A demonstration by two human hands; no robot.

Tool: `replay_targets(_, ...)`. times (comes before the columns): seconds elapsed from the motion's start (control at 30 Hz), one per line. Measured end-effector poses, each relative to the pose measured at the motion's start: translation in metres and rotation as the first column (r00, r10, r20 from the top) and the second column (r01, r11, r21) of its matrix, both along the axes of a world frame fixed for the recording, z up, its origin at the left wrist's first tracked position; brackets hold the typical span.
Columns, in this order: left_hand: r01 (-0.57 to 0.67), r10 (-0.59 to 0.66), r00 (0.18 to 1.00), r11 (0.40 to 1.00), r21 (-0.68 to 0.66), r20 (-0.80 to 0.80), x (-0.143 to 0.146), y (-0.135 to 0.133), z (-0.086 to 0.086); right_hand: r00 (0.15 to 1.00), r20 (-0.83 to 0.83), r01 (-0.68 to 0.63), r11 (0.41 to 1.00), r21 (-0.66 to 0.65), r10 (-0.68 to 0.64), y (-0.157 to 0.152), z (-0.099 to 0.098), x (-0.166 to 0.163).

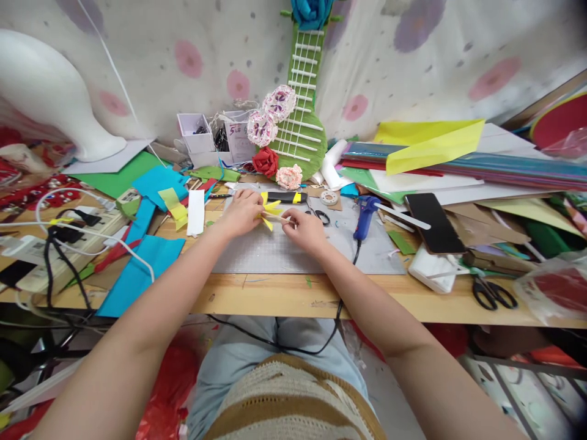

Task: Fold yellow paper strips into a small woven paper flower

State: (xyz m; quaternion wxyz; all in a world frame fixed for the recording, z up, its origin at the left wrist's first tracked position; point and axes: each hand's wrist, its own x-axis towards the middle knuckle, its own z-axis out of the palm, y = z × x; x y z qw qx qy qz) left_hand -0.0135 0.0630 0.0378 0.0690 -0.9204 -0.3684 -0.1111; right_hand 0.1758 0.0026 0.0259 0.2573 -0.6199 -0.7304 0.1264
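Note:
My left hand (245,212) is closed on a piece of yellow paper (268,223), whose narrow strips spread out past the fingers. From the right, my right hand (305,231) pinches a thin pale stick (277,219) that reaches across the yellow paper. Both hands are over the grey cutting mat (257,256). Just behind them lies a black and yellow utility knife (285,197). Small scissors (322,216) and a tape roll (329,197) are beyond my right hand. My fingers hide part of the yellow paper.
A blue glue gun (363,221) rests on the mat, its cord hanging over the table edge. A green guitar-shaped craft (302,131) stands behind. Phone (435,223) and black scissors (494,293) lie right; a power strip (68,244) and blue paper (142,269) lie left.

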Motion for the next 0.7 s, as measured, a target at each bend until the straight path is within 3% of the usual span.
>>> replay_targets(0.13,-0.002,0.002,0.998,1.0,-0.006,0.06,0.01,0.0,-0.004,0.997,0.015,-0.076,0.992,0.101,0.075,-0.002,0.0,-0.006)
replay_targets(0.33,-0.02,0.022,0.992,1.0,-0.016,0.123,0.019,0.001,-0.009,0.982,0.172,-0.095,0.993,0.069,0.082,0.004,-0.006,-0.015)
replay_targets(0.7,-0.026,0.035,0.973,0.999,-0.04,0.228,0.017,0.001,-0.014,0.964,0.263,-0.055,0.998,0.044,0.042,0.009,-0.006,-0.017)
